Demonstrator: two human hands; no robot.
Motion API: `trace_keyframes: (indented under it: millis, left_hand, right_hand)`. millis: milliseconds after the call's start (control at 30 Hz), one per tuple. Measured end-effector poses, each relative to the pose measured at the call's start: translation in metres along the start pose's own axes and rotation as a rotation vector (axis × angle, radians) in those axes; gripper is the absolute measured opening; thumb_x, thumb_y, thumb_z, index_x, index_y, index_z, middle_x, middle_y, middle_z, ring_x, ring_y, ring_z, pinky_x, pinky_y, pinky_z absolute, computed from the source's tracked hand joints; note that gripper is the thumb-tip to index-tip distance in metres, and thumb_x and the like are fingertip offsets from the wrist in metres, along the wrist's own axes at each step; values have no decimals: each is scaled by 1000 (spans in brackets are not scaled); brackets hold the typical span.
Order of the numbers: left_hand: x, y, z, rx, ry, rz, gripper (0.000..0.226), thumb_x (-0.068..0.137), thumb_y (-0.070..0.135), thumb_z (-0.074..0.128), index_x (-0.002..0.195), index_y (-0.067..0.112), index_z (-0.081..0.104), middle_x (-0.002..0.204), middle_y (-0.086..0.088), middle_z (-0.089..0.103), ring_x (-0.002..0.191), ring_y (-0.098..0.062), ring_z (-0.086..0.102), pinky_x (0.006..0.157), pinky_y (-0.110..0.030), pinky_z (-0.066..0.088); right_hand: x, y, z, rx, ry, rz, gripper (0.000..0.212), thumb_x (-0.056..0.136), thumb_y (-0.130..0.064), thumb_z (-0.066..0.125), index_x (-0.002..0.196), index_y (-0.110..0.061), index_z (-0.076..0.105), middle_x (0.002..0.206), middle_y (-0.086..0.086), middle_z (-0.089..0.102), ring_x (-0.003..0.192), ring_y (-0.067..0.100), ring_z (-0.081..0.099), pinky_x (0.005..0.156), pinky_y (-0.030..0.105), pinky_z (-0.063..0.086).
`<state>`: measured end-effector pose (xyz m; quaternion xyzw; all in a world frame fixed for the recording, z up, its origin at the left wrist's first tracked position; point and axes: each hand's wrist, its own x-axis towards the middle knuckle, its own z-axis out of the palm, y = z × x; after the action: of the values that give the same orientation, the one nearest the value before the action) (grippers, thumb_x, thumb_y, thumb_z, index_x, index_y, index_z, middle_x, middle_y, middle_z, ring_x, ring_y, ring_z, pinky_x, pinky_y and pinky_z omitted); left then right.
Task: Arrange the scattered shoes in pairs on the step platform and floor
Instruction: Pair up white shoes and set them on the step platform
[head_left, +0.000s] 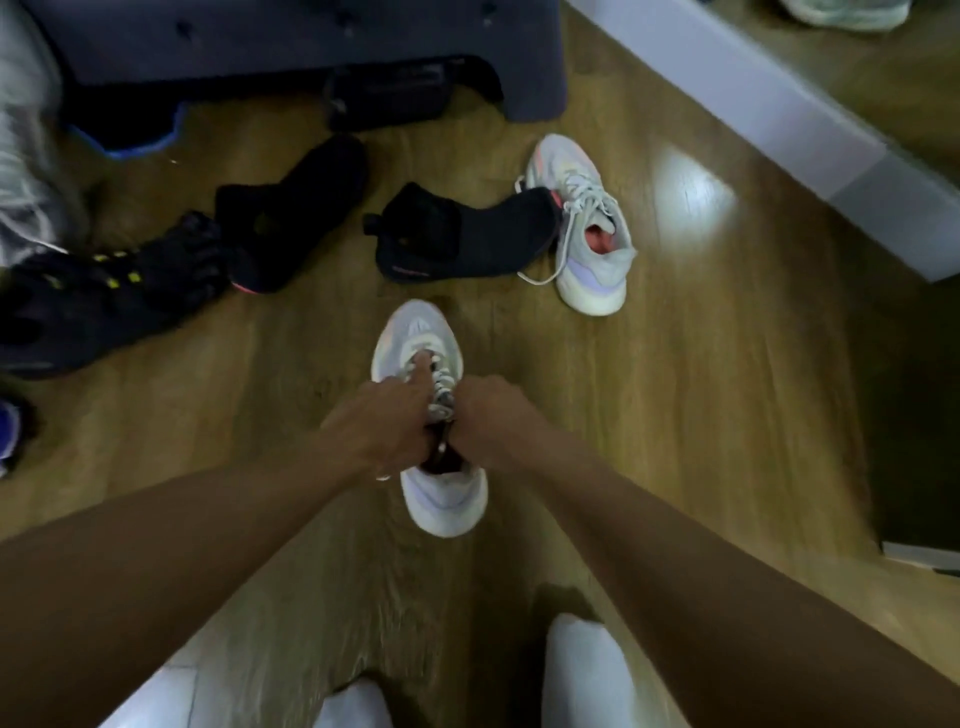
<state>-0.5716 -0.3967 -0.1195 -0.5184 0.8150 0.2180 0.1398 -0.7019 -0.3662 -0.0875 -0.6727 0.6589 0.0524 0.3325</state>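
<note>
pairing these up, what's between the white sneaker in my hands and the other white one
In the head view, only bare wooden floor separates the held white sneaker from the white lace-up sneaker, besides its trailing lace.

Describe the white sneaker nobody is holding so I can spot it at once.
Start at the dark step platform at the top; below its right corner lies the white sneaker. It touches a black shoe, and unlike the held sneaker it lies free, pink lining showing.

No readable writing anywhere.
The near white sneaker (418, 332), far white sneaker (592, 280) and black shoe (467, 239) are motion-blurred; any logos on them cannot be made out.
</note>
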Motion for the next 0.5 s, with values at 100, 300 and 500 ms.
trace_keyframes:
  millis: [100, 300, 500]
  left_hand:
    - [-1, -13, -10, -30, -245, -3, 88, 89, 35, 55, 151, 13, -3, 118, -17, 61, 88, -24, 58, 76, -32, 47]
    - [27, 33, -75, 128, -698, -235, 33, 86, 34, 62, 93, 2, 59, 65, -13, 70, 53, -22, 67, 55, -25, 54]
    - [89, 99, -110, -311, -73, -30, 18, 85, 29, 56, 85, 12, 62, 73, -5, 63, 56, -20, 64, 54, -30, 58]
  right_hand:
    - [4, -16, 16, 40, -25, -39, 13, 90, -16, 53, 93, -9, 63, 92, 8, 68, 73, 20, 59, 62, 26, 38]
    - [-3, 2, 0, 205, -155, -17, 23, 88, -26, 61, 103, -10, 66, 89, 5, 68, 73, 17, 64, 59, 27, 49]
    - [8, 69, -71, 384, 169, 271, 22, 86, -15, 59, 104, -4, 65, 95, 15, 69, 88, 33, 68, 78, 45, 57]
